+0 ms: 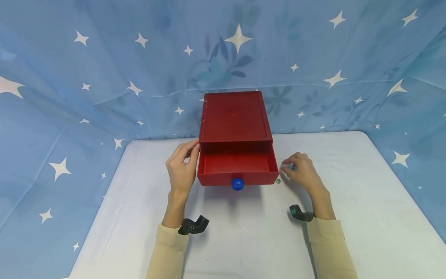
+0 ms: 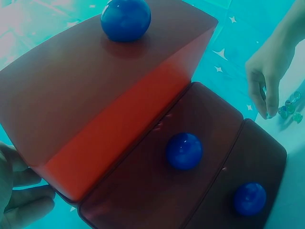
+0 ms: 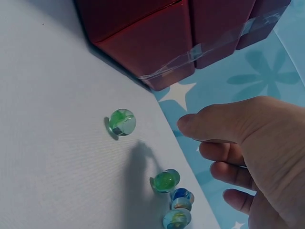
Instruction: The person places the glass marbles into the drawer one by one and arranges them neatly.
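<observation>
Seeing tan sleeves [image 1: 332, 248] right up close to the head cam, with a dark wrist mount [image 1: 196, 226] on each arm. Going left to right from there: got the left hand [image 1: 182, 166] against a red drawer cabinet [image 1: 235, 120], touching its left edge with fairly straight fingers, not wrapped round anything as far as visible. Next over, got the top drawer [image 1: 216, 178] standing open toward the camera, with a blue knob [image 1: 237, 184] on its front, plus two closed drawers [image 2: 209, 114] underneath in the left wrist view. Just off the right front corner, spotted a lone green marble [image 1: 278, 181] on the white table [image 1: 223, 248]. Then got the right hand [image 1: 301, 170] in a narrow pinch, apparently on a small clear marble [image 2: 269, 116], going by a glint at the tips. Hidden in the right wrist view, so can't swear to it. Main thing to note: open drawer just left of those fingertips, side wall between, and a marble cluster [image 3: 181, 194] below the hand. All round, so no long axis, and way nearer to the right hand.
</observation>
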`<state>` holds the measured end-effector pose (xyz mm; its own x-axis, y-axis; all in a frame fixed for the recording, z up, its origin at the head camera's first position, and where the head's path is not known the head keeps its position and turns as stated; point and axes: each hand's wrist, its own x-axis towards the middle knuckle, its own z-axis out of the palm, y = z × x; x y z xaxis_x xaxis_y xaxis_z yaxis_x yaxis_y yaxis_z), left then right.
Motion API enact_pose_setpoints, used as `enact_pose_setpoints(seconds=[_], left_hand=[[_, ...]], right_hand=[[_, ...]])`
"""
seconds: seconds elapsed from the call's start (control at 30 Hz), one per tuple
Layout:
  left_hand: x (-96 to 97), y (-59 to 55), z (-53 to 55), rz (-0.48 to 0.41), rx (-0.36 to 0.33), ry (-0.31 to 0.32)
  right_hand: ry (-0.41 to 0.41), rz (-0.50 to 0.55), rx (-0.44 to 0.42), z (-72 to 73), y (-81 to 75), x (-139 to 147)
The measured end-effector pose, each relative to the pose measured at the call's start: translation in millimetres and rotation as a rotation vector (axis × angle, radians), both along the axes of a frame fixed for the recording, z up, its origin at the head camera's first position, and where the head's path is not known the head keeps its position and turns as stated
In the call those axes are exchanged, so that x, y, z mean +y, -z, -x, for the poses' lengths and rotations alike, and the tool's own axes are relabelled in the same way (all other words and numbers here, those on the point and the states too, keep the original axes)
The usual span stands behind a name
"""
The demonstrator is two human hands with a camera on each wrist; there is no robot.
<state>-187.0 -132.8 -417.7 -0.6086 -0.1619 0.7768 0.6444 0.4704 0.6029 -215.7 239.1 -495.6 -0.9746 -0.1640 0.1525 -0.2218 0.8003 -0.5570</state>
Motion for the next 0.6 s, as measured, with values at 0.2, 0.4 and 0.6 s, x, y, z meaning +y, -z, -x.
enact_pose_setpoints(seconds=[0.2,0.4,0.6], left_hand=[[-0.2,0.2,-0.5,0.003,-0.002,0.002],[0.0,-0.3,-0.2,0.005,0.009,0.006],[-0.2,-1.3,-0.2,0.003,0.011,0.003]], right_hand=[[0.009,0.004,0.012,-1.4,-4.6,-1],[0.028,0.010,0.014,-3.5,-9.5,-2],[0.020,0.022,0.055,-3.7,-12.3,-2]])
